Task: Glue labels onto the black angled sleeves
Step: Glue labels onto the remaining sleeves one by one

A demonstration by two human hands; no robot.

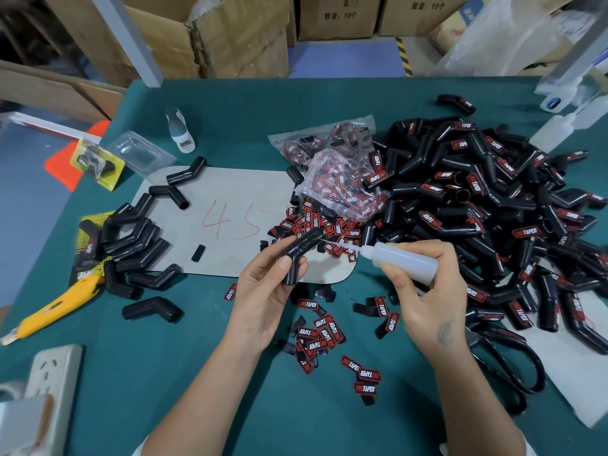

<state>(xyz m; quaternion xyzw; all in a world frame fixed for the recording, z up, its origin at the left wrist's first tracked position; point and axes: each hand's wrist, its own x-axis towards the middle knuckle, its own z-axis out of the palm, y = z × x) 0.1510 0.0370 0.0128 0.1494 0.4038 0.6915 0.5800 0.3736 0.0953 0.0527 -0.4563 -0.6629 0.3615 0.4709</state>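
My left hand (263, 287) grips a black angled sleeve (301, 251) above the green table. My right hand (427, 291) holds a translucent glue bottle (401, 258) whose thin needle tip touches the sleeve's upper arm. Loose red-and-black labels (319, 334) lie scattered below and between my hands. More labels spill from a clear plastic bag (339, 189). Unlabelled sleeves (135, 245) are piled at the left. A big heap of labelled sleeves (487, 205) fills the right side.
A grey mat (230, 192) marked "45" in red lies mid-table. A yellow utility knife (52, 307) and a power strip (56, 370) sit at the left, black scissors (506, 363) at the right. Spare bottles (556, 126) stand far right. Cardboard boxes (230, 34) line the back.
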